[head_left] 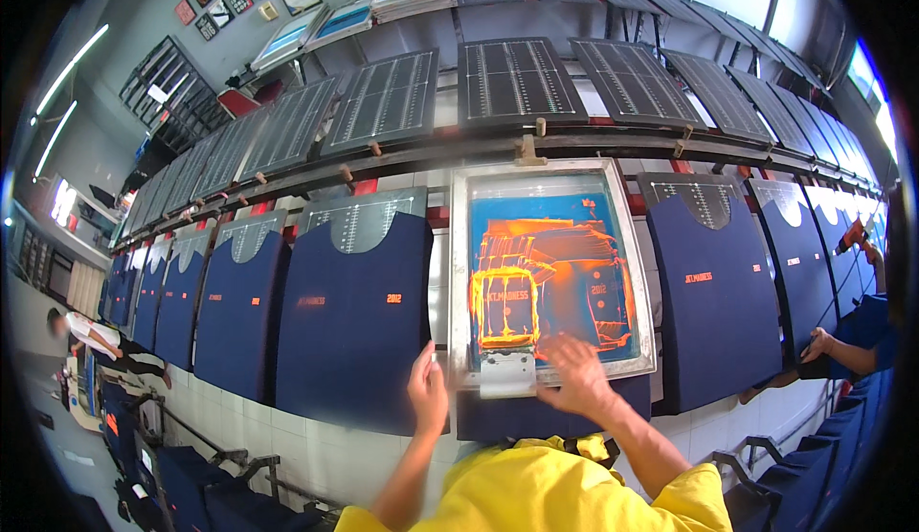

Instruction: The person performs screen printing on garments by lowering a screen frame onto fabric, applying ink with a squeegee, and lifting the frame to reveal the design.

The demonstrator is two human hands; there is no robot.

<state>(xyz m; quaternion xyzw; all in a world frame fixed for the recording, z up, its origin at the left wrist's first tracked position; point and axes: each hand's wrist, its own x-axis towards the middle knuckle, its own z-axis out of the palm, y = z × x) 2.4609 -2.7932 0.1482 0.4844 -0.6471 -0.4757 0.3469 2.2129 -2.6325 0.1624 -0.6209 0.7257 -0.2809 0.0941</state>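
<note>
A silk-screen printing frame (pixel 461 245) with a blue mesh smeared in orange ink lies over a navy shirt (pixel 479 419) right in front of me. A pale squeegee (pixel 508 374) rests at the near end of the frame. My right hand (pixel 579 379), slightly blurred, is over the frame's near edge just right of the squeegee, its fingers stretched out and apart from it. Left of the frame's near corner, my left hand (pixel 428 393) is raised with fingers extended and nothing visible in it.
Navy shirts with small orange prints (pixel 354 321) (pixel 708 312) lie on boards either side. Beyond a dark rail (pixel 412 160) stand bare dark boards (pixel 517 82). At right, another person's hand (pixel 818 343) is near a red-and-black heat gun or drill (pixel 850 235). One person (pixel 96 336) stands far left.
</note>
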